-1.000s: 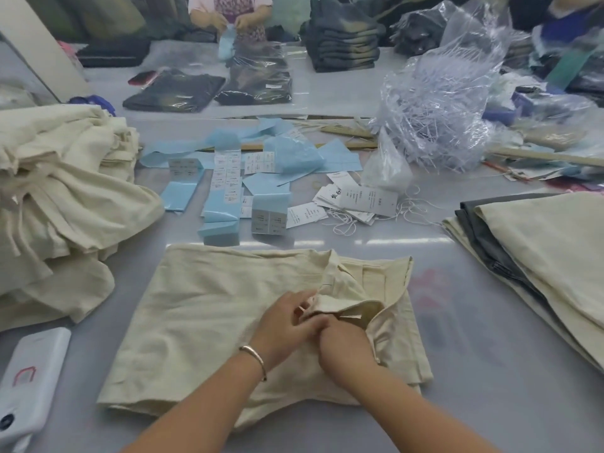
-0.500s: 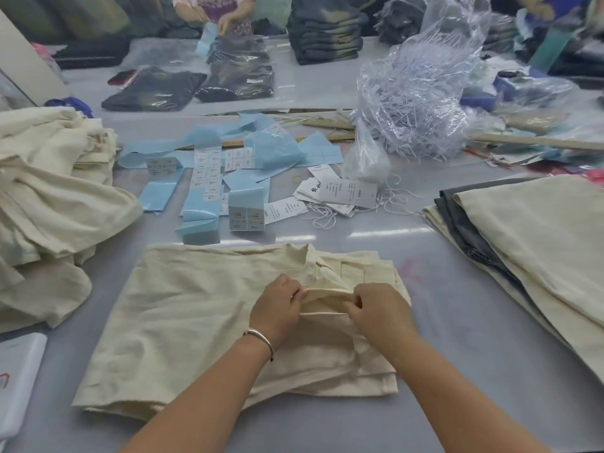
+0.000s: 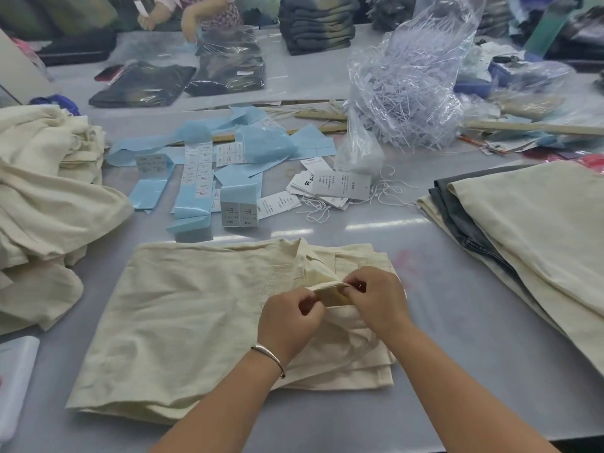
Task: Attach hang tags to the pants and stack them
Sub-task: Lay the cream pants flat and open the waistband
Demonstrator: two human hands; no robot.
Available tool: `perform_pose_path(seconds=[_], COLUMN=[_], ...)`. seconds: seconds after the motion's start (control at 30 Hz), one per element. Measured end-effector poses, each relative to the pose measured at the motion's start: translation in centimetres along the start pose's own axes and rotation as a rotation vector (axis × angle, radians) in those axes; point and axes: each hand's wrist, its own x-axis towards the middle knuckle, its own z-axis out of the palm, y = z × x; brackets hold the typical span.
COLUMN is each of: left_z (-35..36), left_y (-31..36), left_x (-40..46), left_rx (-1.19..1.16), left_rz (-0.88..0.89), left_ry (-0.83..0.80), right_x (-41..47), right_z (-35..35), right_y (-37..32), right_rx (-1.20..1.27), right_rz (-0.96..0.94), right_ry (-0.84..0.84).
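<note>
Folded cream pants (image 3: pixel 183 308) lie flat on the grey table in front of me. My left hand (image 3: pixel 289 317) and my right hand (image 3: pixel 379 300) both pinch the pants' waistband edge (image 3: pixel 330 291) at the right end and lift it slightly, showing the inner band. White hang tags (image 3: pixel 340 186) with white strings lie in a loose heap beyond the pants. A stack of folded cream and grey pants (image 3: pixel 529 240) sits at the right.
A rumpled heap of cream pants (image 3: pixel 45 204) fills the left. Blue sticker sheets (image 3: pixel 202 178) lie mid-table, with a clear bag of plastic fasteners (image 3: pixel 405 89) behind. A white device (image 3: pixel 16 377) sits at the lower left. Another person (image 3: pixel 192 11) works at the far table with dark bagged garments.
My hands have moved slightly apart along the waistband and raised its edge, exposing the inner band. The view has shifted a little.
</note>
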Motion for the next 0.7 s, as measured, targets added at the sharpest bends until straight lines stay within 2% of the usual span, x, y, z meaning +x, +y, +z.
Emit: perform_pose_path(seconds=[0.07, 0.1, 0.17, 0.3, 0.5, 0.7], left_z=[0.0, -0.1, -0.1, 0.2, 0.2, 0.6], left_y=[0.8, 1.2, 1.3, 1.2, 0.0, -1.2], left_x=[0.6, 0.9, 1.2, 1.0, 0.2, -0.8], left_rx=[-0.414, -0.541, -0.663, -0.762, -0.818, -0.843], left_rz=[-0.314, -0.441, -0.59, -0.618, -0.646, -0.527], left_ry=[-0.125, -0.158, -0.191, -0.229, -0.304, -0.307], right_x=[-0.2, -0.3, -0.3, 0.0, 1.0, 0.8], right_z=[0.0, 0.1, 0.1, 0.3, 0.3, 0.6], right_y=[0.0, 0.0, 0.0, 0.0, 0.0, 0.1], right_rx=[0.026, 0.031, 0.017, -0.01, 0.1, 0.164], right_rz=[-0.011, -0.021, -0.043, -0.056, 0.021, 0.01], right_ry=[-0.027, -0.04, -0.061, -0.115, -0.143, -0.129])
